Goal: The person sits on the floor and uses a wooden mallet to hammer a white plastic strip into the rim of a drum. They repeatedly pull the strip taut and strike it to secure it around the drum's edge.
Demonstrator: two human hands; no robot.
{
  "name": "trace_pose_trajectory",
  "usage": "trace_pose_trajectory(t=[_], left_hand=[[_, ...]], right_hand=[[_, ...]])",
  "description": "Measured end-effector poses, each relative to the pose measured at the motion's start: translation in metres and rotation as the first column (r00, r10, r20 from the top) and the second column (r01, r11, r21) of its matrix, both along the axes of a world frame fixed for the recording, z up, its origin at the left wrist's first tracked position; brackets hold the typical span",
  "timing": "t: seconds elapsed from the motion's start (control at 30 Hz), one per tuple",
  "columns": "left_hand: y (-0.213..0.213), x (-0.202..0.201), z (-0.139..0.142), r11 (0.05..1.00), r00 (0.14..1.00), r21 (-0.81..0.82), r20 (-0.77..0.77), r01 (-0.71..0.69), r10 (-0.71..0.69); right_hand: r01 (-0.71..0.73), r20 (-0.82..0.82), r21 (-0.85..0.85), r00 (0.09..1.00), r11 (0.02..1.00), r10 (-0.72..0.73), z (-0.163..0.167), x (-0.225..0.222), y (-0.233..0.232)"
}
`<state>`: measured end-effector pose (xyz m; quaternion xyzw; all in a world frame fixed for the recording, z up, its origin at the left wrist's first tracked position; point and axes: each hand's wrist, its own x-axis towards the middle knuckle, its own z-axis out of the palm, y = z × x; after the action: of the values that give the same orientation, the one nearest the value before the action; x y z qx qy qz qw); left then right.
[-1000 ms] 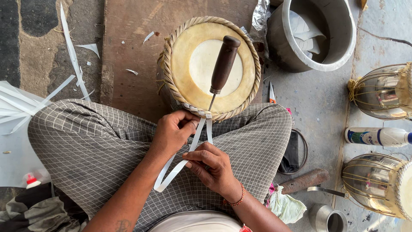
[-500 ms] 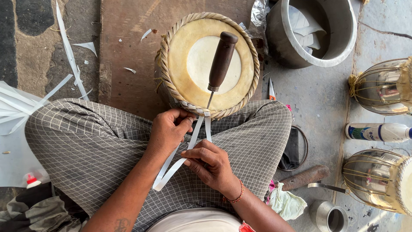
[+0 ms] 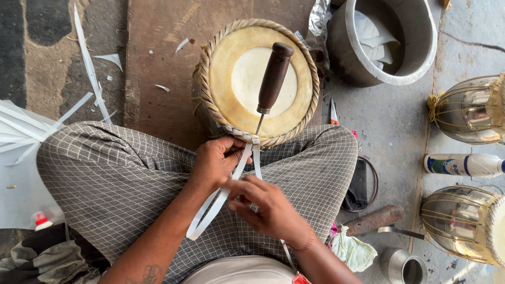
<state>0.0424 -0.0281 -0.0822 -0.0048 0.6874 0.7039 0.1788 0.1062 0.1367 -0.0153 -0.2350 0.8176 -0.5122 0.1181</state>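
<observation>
A small drum (image 3: 259,79) with a braided rim stands between my crossed legs. An awl with a dark wooden handle (image 3: 274,78) is stuck into the near rim, its handle leaning over the drumhead. A white strap (image 3: 221,200) runs from that spot on the rim down over my lap in a loop. My left hand (image 3: 216,160) pinches the strap just below the rim. My right hand (image 3: 268,210) grips the strap a little lower, fingers closed around it.
A metal tub (image 3: 389,39) with white scraps stands at the back right. Two metal drum shells (image 3: 471,108) (image 3: 463,223), a white bottle (image 3: 463,164), a wooden-handled tool (image 3: 374,220) and a small tin (image 3: 402,265) lie at the right. White strips (image 3: 87,63) litter the left floor.
My right hand has slid slightly along the strap and the loop hangs a bit lower. The awl and drum stay as they were.
</observation>
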Motion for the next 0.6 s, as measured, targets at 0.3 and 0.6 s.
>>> trace_pose_trajectory(t=[0.3, 0.6], left_hand=[[0.008, 0.000, 0.005, 0.976, 0.987, -0.198, -0.146, -0.089, 0.060], [0.018, 0.007, 0.026, 0.824, 0.911, -0.488, -0.406, -0.288, 0.078]], right_hand=[[0.507, -0.348, -0.194, 0.765, 0.840, -0.542, 0.041, -0.142, 0.004], [0.410, 0.430, -0.831, 0.902, 0.377, -0.034, 0.007, -0.174, -0.004]])
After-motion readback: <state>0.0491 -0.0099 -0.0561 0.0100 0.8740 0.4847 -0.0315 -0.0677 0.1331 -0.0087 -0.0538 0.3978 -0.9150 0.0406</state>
